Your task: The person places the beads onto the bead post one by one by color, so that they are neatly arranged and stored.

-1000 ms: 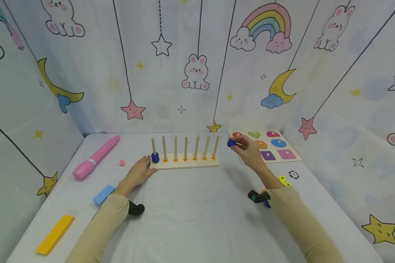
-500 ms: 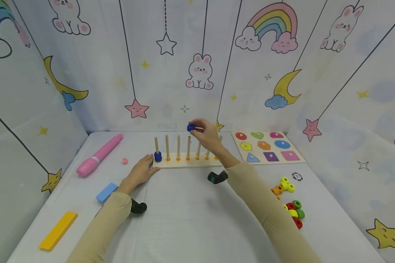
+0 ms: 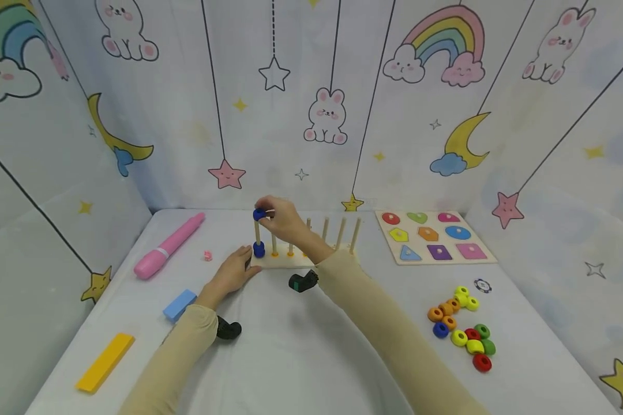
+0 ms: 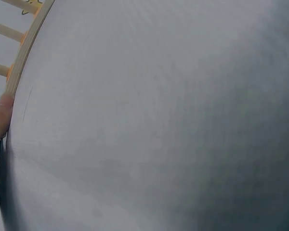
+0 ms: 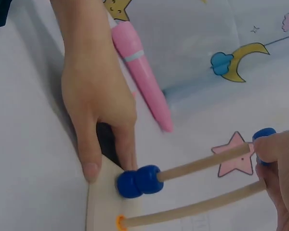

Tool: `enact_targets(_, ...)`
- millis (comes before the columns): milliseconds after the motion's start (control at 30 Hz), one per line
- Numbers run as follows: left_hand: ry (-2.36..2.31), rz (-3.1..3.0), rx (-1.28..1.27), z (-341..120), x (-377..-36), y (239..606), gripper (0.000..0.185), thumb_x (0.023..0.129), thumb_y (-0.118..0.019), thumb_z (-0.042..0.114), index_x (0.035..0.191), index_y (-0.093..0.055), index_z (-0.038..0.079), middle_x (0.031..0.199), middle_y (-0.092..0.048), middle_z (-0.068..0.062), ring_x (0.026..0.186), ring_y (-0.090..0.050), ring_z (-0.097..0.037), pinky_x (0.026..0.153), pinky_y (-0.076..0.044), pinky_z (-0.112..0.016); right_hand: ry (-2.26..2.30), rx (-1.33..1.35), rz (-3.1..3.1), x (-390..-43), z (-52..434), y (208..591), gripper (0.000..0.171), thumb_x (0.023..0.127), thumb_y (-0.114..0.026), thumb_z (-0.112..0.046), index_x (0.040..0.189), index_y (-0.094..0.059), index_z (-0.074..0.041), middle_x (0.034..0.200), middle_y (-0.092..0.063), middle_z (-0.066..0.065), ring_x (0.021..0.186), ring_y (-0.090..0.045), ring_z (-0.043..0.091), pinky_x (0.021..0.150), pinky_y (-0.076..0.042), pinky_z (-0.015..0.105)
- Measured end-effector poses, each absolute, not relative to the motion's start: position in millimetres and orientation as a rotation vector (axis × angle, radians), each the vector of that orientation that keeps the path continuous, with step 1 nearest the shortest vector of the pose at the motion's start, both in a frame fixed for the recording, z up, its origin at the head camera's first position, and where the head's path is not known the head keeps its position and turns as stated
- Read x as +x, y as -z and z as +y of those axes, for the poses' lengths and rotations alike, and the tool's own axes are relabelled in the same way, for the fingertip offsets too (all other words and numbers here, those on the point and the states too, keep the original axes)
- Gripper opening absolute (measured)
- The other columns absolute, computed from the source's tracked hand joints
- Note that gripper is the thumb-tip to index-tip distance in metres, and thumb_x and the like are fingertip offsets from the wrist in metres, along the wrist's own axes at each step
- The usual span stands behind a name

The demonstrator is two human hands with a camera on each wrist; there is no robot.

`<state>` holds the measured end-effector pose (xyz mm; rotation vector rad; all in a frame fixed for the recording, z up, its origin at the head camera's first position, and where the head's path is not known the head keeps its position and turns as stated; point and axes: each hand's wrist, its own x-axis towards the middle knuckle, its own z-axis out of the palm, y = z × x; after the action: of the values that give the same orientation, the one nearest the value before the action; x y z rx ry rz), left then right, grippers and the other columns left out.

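Note:
My right hand (image 3: 285, 222) pinches a blue bead (image 3: 259, 214) between thumb and fingers at the tip of the leftmost peg. Whether the peg tip has entered its hole is hidden by the fingers. Two blue beads (image 5: 149, 179) sit stacked at the bottom of that same peg. The peg board (image 3: 277, 263) is pale wood with a row of upright pegs. My left hand (image 3: 231, 274) grips its left end, thumb along the front edge and fingers behind, as the right wrist view shows. Only part of the left thumb (image 4: 1, 118) appears in the left wrist view.
Loose coloured beads (image 3: 449, 323) lie at the right, beside a poker chip (image 3: 483, 286). Behind them is a shape puzzle (image 3: 389, 242). On the left are a pink baton-like object (image 3: 168, 245), a small pink piece (image 3: 207, 256), a blue block (image 3: 179, 305) and a yellow block (image 3: 105, 363).
My right hand has carried the blue bead leftward from near the shape puzzle to the top of the leftmost peg. My left hand stays at the board's end. The head view has shifted slightly.

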<state>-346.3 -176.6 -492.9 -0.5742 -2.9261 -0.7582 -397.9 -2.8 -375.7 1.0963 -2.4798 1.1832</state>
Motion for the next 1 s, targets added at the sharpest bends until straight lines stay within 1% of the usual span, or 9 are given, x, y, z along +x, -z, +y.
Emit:
enact_targets(200,0.703,-2.919,-0.600,-172,-345,496,0.067,0.093,-0.061,0.032,0.133,-0.039,-0.017,0.142,-0.037,-0.029,0.134,-0.029,-0.043,0.110,-0.025,-0.051,-1.032,1.116,-2.548,-399,-3,379,0.030,0.086,-0.067,-0.002,0.115,-0.059,0.000,0.109,-0.064,0.007,0.099,-0.062,0.012,0.087,-0.047,0.013)
enact_targets(333,0.679,-2.911,-0.619,-170,-344,497,0.067,0.092,-0.061,0.032,0.133,-0.040,-0.016,0.141,-0.038,-0.029,0.133,-0.030,-0.043,0.110,-0.025,-0.051,-0.953,1.120,-2.556,-400,-2,380,0.031,0.086,-0.068,-0.004,0.115,-0.059,-0.001,0.109,-0.064,0.007,0.100,-0.062,0.013,0.088,-0.046,0.013)
enact_targets(533,0.675,-2.903,-0.641,-168,-345,496,0.067,0.093,-0.061,0.032,0.134,-0.039,-0.016,0.141,-0.037,-0.030,0.133,-0.030,-0.043,0.110,-0.026,-0.052,-0.854,1.084,-2.575,-397,4,378,0.035,0.087,-0.069,-0.010,0.120,-0.058,-0.004,0.115,-0.063,0.007,0.108,-0.059,0.016,0.093,-0.045,0.017)
enact_targets(633,0.700,-2.893,-0.640,-168,-346,496,0.067,0.092,-0.061,0.032,0.133,-0.040,-0.017,0.141,-0.037,-0.030,0.133,-0.030,-0.043,0.109,-0.026,-0.053,-0.940,1.054,-2.546,-395,9,377,0.034,0.087,-0.068,-0.009,0.120,-0.058,-0.002,0.116,-0.063,0.008,0.109,-0.058,0.016,0.093,-0.044,0.016)
enact_targets(767,0.697,-2.895,-0.630,-170,-346,495,0.067,0.092,-0.062,0.031,0.133,-0.040,-0.017,0.141,-0.037,-0.030,0.132,-0.031,-0.044,0.109,-0.027,-0.053,-1.155,1.043,-2.448,-392,19,377,0.032,0.087,-0.067,-0.003,0.118,-0.059,0.001,0.114,-0.064,0.010,0.105,-0.061,0.015,0.090,-0.046,0.014)
enact_targets(933,0.664,-2.914,-0.616,-174,-348,496,0.066,0.093,-0.060,0.031,0.133,-0.039,-0.018,0.141,-0.036,-0.031,0.133,-0.029,-0.044,0.110,-0.025,-0.053,-1.368,1.014,-2.358,-383,44,376,0.030,0.088,-0.065,-0.001,0.118,-0.059,0.000,0.113,-0.065,0.010,0.102,-0.063,0.014,0.086,-0.050,0.018)
enact_targets(1000,0.651,-2.921,-0.614,-175,-348,496,0.067,0.094,-0.059,0.032,0.132,-0.039,-0.018,0.141,-0.036,-0.031,0.133,-0.029,-0.044,0.110,-0.024,-0.052,-1.428,0.991,-2.338,-379,58,375,0.030,0.088,-0.065,-0.001,0.117,-0.059,0.001,0.112,-0.065,0.011,0.101,-0.063,0.016,0.085,-0.052,0.020)
